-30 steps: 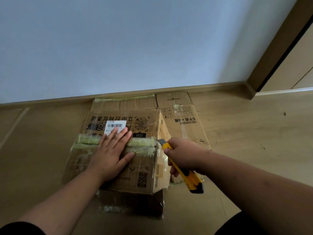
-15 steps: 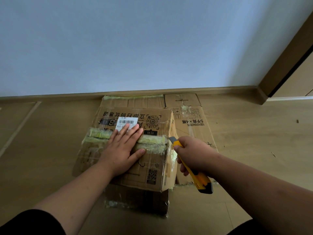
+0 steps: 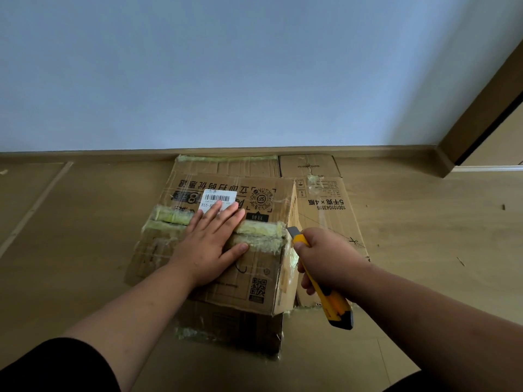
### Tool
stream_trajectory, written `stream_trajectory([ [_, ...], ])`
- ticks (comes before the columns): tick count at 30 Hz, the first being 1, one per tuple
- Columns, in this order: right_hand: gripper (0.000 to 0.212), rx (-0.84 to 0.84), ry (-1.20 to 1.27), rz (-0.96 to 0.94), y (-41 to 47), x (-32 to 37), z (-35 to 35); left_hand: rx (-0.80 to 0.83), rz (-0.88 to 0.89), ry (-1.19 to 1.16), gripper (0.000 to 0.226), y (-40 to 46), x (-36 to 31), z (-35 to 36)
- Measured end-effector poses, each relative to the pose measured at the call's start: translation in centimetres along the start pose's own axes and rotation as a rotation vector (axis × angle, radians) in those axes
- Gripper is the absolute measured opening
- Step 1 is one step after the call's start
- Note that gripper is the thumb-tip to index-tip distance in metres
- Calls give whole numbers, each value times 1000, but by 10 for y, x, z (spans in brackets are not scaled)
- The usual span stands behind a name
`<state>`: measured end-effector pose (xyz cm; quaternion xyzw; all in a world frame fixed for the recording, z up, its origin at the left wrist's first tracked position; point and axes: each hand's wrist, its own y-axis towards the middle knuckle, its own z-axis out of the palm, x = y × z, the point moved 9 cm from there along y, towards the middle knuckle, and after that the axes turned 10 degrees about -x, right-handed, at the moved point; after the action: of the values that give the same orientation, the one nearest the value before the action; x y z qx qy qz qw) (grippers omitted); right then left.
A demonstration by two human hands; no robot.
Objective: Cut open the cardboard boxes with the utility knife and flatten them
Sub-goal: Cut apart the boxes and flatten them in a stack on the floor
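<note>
Cardboard box (image 3: 254,267), brown, printed in black and wrapped in clear tape, sits on the pale wooden floor (image 3: 85,236) at centre frame, below the grey-white wall (image 3: 226,66). Yellowish-green tape band (image 3: 260,230), frayed, runs left to right across its top along the flap seam. White barcode label (image 3: 219,199) stuck to the top toward the upper edge.

Left hand (image 3: 210,244) lies flat on the box top, fingers straight and together, spanning the tape band; fingertips overlap the lower edge of the label. Grip: none, palm pressing down only.

Right hand (image 3: 328,258) at the box's right side, fingers curled round the yellow utility knife (image 3: 322,281). Knife slants from upper left to lower right; grey tip just beside the right end of the tape band at the top corner of the box, dark-capped butt sticking out below the hand. Whether the blade touches the tape cannot be told.

Flattened brown cardboard sheet (image 3: 328,205) with black print lies on the floor to the right of the box, partly under it; more flat cardboard (image 3: 226,165) behind it, against the wooden skirting board (image 3: 113,152). Dark cardboard piece (image 3: 235,326) in shadow below the box's near edge. Door frame (image 3: 481,114), brown, at the right edge of the frame. Black sleeve (image 3: 56,366) at lower left.
</note>
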<state>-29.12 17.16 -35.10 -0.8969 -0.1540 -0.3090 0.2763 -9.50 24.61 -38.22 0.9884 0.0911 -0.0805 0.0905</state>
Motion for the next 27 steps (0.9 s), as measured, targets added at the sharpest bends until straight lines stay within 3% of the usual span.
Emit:
stream_trajectory([
  [15, 17, -23, 34, 43, 1, -6, 13, 1, 6, 15, 74, 1, 2, 1],
  [27, 16, 69, 184, 106, -2, -3, 24, -10, 4, 18, 75, 0, 3, 0],
])
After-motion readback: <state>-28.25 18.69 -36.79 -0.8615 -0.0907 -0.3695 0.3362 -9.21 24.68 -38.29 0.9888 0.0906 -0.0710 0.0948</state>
